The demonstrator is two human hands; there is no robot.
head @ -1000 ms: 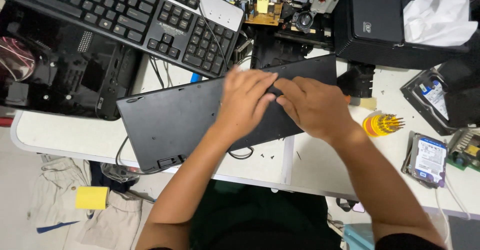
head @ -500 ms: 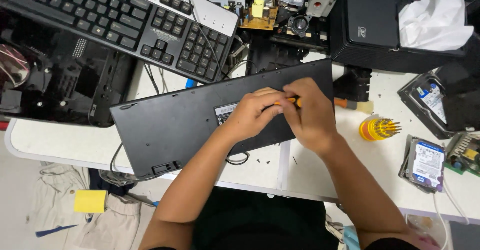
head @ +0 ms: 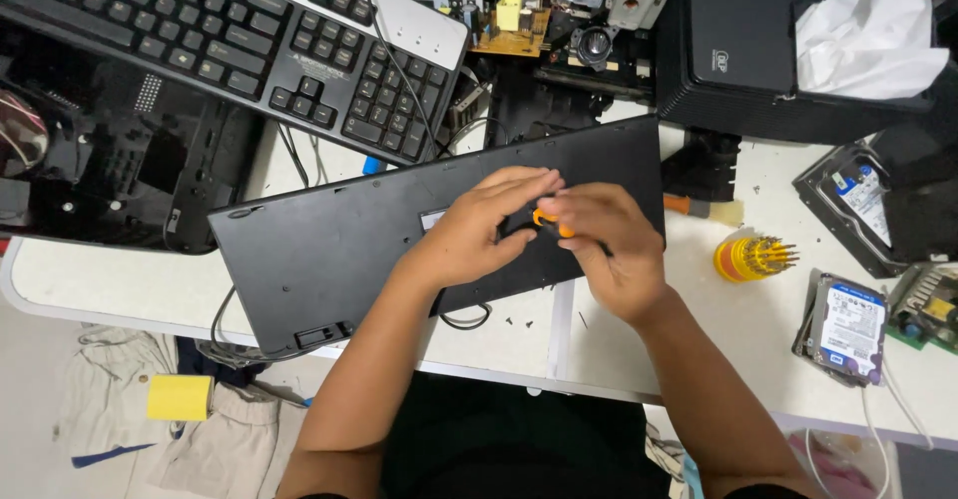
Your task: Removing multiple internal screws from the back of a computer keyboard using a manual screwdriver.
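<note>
bare table (head: 499,334) below the upturned keyboard (head: 329,249) (screwdriver rack (head: 750,257) blocks right).

The upturned keyboard (head: 329,249) looks matt black plastic; the screwdriver handle (head: 547,220) glossy orange plastic.

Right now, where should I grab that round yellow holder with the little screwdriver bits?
Grip the bit holder by its round yellow base, on the left end, coming down from above. It lies on its side on the white table, bits pointing right, so the smooth base is the safest part.

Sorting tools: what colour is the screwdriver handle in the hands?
Orange screwdriver handle, seen in the head view.
</note>
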